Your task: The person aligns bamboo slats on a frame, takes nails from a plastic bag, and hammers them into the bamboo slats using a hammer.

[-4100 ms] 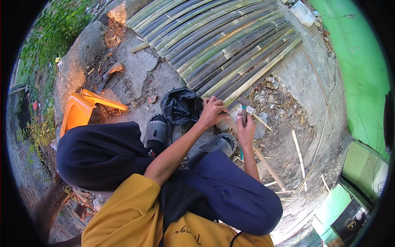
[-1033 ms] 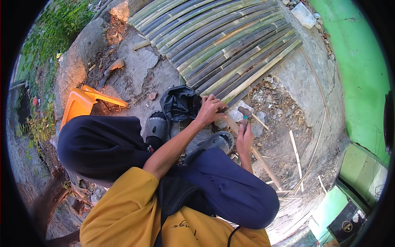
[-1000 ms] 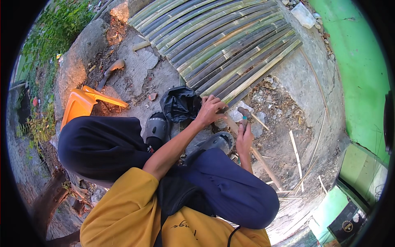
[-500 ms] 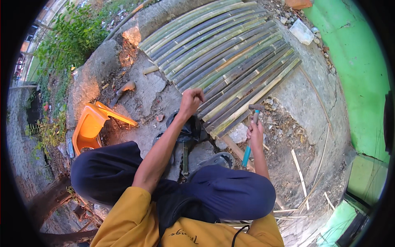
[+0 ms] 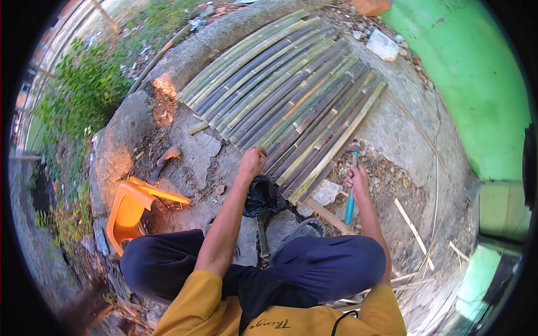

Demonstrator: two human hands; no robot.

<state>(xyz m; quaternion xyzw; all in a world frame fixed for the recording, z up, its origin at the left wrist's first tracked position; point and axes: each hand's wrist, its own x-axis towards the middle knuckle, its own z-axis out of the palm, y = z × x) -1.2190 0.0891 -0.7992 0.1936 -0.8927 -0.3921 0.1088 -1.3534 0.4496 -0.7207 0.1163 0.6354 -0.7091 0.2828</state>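
Note:
Split bamboo slats (image 5: 291,103) lie side by side in a wide panel on the ground before me. My left hand (image 5: 252,163) is closed beside the panel's near left edge, by the slat ends. Its curled fingers hide whatever they may pinch. To the right of the panel, my right hand (image 5: 357,178) is wrapped round the handle of a hammer (image 5: 349,211), blue-green at its lower end. The hammer's dark head points away from me, near the last slat. Below my left hand a black plastic bag (image 5: 259,197) sits between my feet.
An orange plastic chair (image 5: 128,211) lies tipped at left, near a wooden-handled tool (image 5: 163,162). From under the near slats juts a wooden batten (image 5: 332,216). Thin bamboo strips (image 5: 413,232) are scattered at right, before a green wall (image 5: 476,101). A low concrete kerb (image 5: 210,50) runs behind.
The whole view has shifted, with the panel now lower and further left. My left hand's fingers look more tightly curled. The hammer stands more upright, still in my right hand.

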